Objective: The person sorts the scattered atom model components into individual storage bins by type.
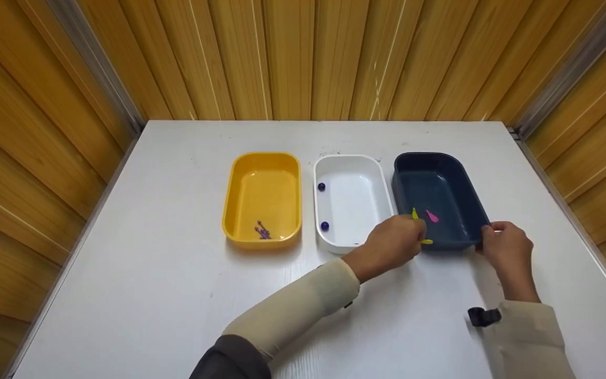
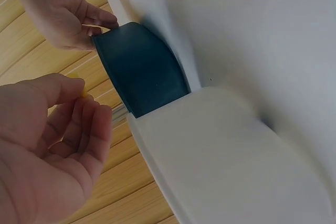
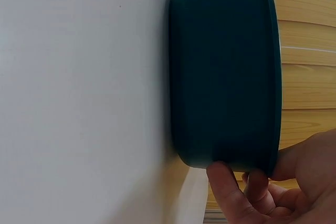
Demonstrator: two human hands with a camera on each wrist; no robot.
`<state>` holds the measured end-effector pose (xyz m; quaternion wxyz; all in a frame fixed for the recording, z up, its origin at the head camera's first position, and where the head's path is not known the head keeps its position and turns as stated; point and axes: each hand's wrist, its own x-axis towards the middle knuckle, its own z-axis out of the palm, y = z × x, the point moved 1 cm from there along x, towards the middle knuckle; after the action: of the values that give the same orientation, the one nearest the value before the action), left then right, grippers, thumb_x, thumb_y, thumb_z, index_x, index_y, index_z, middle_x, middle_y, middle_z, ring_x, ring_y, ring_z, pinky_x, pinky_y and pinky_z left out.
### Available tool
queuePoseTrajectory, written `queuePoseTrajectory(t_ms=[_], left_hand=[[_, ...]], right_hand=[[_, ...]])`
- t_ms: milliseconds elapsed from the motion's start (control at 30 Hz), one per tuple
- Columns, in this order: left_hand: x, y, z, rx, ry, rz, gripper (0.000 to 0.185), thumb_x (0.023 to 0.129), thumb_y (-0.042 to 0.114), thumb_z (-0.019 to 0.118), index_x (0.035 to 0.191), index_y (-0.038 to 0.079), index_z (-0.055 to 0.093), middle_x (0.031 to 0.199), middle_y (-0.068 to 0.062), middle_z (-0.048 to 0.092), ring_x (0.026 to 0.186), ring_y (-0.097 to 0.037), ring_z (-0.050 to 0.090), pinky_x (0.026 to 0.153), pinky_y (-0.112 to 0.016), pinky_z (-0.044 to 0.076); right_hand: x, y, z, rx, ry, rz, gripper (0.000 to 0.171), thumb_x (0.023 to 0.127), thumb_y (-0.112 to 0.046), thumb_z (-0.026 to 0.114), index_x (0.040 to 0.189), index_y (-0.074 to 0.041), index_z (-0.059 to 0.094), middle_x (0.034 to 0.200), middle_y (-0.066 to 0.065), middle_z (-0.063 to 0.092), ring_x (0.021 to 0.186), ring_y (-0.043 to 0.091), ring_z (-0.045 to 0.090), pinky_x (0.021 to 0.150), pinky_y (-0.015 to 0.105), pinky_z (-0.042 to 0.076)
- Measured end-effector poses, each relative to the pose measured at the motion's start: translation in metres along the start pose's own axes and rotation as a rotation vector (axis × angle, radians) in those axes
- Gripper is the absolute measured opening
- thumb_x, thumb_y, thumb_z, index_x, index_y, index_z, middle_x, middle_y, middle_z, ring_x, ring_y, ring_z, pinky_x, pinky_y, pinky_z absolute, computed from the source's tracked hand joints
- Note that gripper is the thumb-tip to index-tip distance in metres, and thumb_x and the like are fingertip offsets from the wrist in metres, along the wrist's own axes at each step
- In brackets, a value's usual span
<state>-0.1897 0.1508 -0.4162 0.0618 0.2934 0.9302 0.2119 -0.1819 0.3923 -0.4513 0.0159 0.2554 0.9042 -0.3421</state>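
My left hand [image 1: 396, 241] is over the near left corner of the dark blue bin [image 1: 453, 195]. Between its thumb and fingertips it pinches a small yellow piece [image 2: 79, 83], mostly hidden by the fingers; the yellow tip [image 1: 426, 241] pokes out in the head view. Just beyond the knuckles shows a yellow-green tip [image 1: 414, 213]. A pink teardrop-shaped piece [image 1: 432, 216] lies on the bin's floor. My right hand [image 1: 508, 252] grips the bin's near right corner, thumb at the rim and fingers against the outer wall [image 3: 226, 77].
Left of the dark blue bin stands a white bin [image 1: 354, 202] with two dark blue beads [image 1: 325, 226] along its left side. Farther left, a yellow bin [image 1: 263, 197] holds several small purple pieces [image 1: 262, 231]. All stand on a white table [image 1: 177, 210] with wood-panelled walls [image 1: 287, 58] around.
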Motion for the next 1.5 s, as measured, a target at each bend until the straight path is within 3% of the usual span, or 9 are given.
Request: queuePoseTrajectory(t_ms=[300, 600, 800, 1100, 1300, 1500], left_hand=[[0.013, 0.007, 0.005, 0.067, 0.122, 0.062, 0.012, 0.095, 0.014, 0.066, 0.098, 0.021, 0.074, 0.093, 0.007, 0.071, 0.081, -0.002, 0.063, 0.066, -0.01, 0.051], [0.021, 0.014, 0.006, 0.135, 0.124, 0.071, 0.009, 0.096, 0.018, 0.068, 0.103, 0.021, 0.073, 0.095, 0.008, 0.071, 0.081, -0.001, 0.063, 0.069, -0.01, 0.053], [0.03, 0.02, 0.015, 0.201, 0.145, 0.096, 0.009, 0.096, 0.021, 0.069, 0.104, 0.019, 0.072, 0.096, 0.006, 0.072, 0.083, -0.002, 0.065, 0.072, -0.011, 0.054], [0.034, 0.022, 0.023, 0.223, 0.086, 0.057, 0.015, 0.098, 0.023, 0.068, 0.112, 0.021, 0.072, 0.104, 0.007, 0.073, 0.092, -0.001, 0.067, 0.076, -0.014, 0.056], [0.033, 0.019, 0.021, 0.265, 0.096, 0.052, 0.012, 0.096, 0.023, 0.069, 0.107, 0.02, 0.072, 0.101, 0.007, 0.073, 0.091, -0.002, 0.068, 0.078, -0.015, 0.057], [0.031, 0.018, 0.02, 0.307, 0.141, 0.073, 0.01, 0.098, 0.017, 0.063, 0.099, 0.018, 0.072, 0.095, 0.005, 0.073, 0.087, -0.005, 0.069, 0.073, -0.018, 0.058]], right_hand=[[-0.001, 0.001, 0.001, -0.014, 0.008, -0.015, 0.051, 0.106, -0.025, 0.041, 0.139, 0.014, 0.048, 0.108, 0.03, 0.071, 0.065, 0.009, 0.069, 0.056, 0.022, 0.048], [-0.001, 0.001, -0.003, -0.021, 0.033, -0.048, 0.05, 0.105, -0.025, 0.043, 0.136, 0.015, 0.051, 0.103, 0.029, 0.073, 0.062, 0.008, 0.068, 0.056, 0.021, 0.046], [0.0, 0.002, -0.001, -0.013, 0.016, -0.042, 0.051, 0.106, -0.025, 0.042, 0.137, 0.013, 0.05, 0.108, 0.03, 0.071, 0.067, 0.012, 0.07, 0.056, 0.021, 0.048], [0.0, 0.001, -0.001, 0.005, 0.004, -0.023, 0.052, 0.106, -0.026, 0.042, 0.139, 0.013, 0.048, 0.111, 0.031, 0.069, 0.071, 0.014, 0.072, 0.057, 0.022, 0.049], [0.0, 0.0, 0.0, 0.001, 0.02, -0.037, 0.05, 0.106, -0.025, 0.043, 0.137, 0.014, 0.05, 0.105, 0.03, 0.071, 0.067, 0.013, 0.071, 0.055, 0.022, 0.048], [0.0, 0.002, 0.001, 0.016, 0.033, -0.031, 0.049, 0.105, -0.023, 0.043, 0.134, 0.015, 0.051, 0.101, 0.029, 0.073, 0.063, 0.01, 0.07, 0.053, 0.02, 0.049]])
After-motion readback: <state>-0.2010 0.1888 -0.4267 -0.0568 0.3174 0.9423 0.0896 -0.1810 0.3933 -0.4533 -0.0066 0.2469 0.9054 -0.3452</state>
